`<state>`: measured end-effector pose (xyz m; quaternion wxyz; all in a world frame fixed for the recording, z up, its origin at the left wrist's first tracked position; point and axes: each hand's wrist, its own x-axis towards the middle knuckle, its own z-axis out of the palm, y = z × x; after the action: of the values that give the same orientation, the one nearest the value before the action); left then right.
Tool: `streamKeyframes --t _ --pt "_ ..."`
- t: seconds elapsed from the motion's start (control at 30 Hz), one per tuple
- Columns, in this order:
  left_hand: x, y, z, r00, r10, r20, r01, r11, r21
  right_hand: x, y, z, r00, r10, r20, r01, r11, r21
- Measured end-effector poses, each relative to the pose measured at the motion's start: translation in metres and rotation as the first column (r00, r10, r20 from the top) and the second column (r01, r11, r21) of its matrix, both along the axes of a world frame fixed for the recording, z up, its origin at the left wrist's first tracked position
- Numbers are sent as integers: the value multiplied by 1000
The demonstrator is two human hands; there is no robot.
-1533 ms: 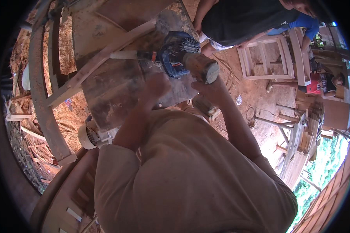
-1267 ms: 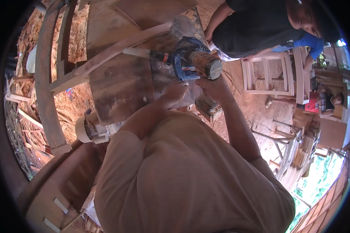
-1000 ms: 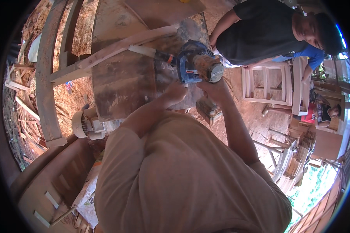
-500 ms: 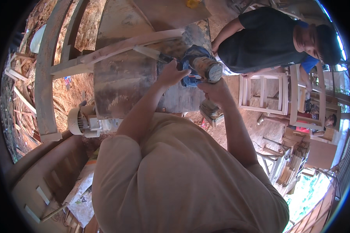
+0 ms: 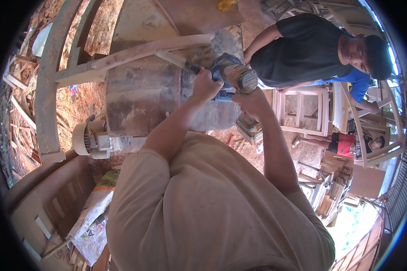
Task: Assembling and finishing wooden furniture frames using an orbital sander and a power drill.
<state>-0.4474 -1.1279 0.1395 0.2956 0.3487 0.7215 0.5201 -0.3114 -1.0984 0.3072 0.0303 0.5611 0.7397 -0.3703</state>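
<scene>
Blue housing (image 5: 221,64) and a dusty brown cylinder (image 5: 240,77) form the visible body of the power tool (image 5: 233,73). In the head view, the power tool is located at the right part of the worktop (image 5: 142,104). Its underside is hidden; contact with the worktop cannot be confirmed.

Left hand (image 5: 206,86): fingers curled around the dark section of the power tool, thumb directed toward the blue housing. A pale spout (image 5: 169,58) projects from this section, pointing to the left.

Right hand (image 5: 252,103): wrapped around the power tool directly below the cylinder. The exact finger placement is partly concealed. A ribbed block (image 5: 249,128) is positioned just below this hand; whether it belongs to the power tool cannot be determined.

A curved wooden bar (image 5: 153,48) lies across the far side of the worktop, beyond the spout. At its left end stands a wooden frame (image 5: 49,99). A cream-coloured machine (image 5: 81,139) is situated at the near left corner of the worktop.

A co-worker in a black shirt (image 5: 298,49) is stationed at the right edge of the worktop. A slatted wooden frame (image 5: 325,110) is located near this person, over reddish ground (image 5: 285,151).
</scene>
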Motion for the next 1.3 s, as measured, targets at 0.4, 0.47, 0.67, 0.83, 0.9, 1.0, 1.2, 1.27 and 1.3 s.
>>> streamKeyframes --t 0.4,0.47,0.67,0.83,0.9,1.0,1.2,1.27,1.3 --pt "-5 -8 19 990 -116 -77 111 992 -63 9 -9 -11 968 -186 -166 161 975 -153" --pt "-3 -10 23 984 -95 -149 85 994 -69 11 -13 -12 958 -204 -200 182 975 -126" --pt "-10 -14 24 841 85 -535 7 986 167 34 -36 2 964 -158 -212 160 987 -11" --pt "-30 2 33 772 -15 -635 203 953 224 77 -63 -15 895 -92 -437 151 983 102" --pt "-35 11 36 746 -84 -660 249 955 160 96 -71 -34 874 -76 -479 175 970 167" --pt "-42 16 38 690 -299 -659 381 924 -20 113 -85 -72 831 -199 -519 280 957 80" --pt "-35 20 57 621 -342 -705 431 901 -58 125 -95 -117 837 -224 -499 375 899 225" --pt "-33 21 63 596 -395 -699 391 903 -176 128 -93 -122 836 -232 -497 399 878 262" --pt "-33 23 63 554 -426 -715 346 899 -267 127 -91 -126 843 -222 -490 396 874 284"
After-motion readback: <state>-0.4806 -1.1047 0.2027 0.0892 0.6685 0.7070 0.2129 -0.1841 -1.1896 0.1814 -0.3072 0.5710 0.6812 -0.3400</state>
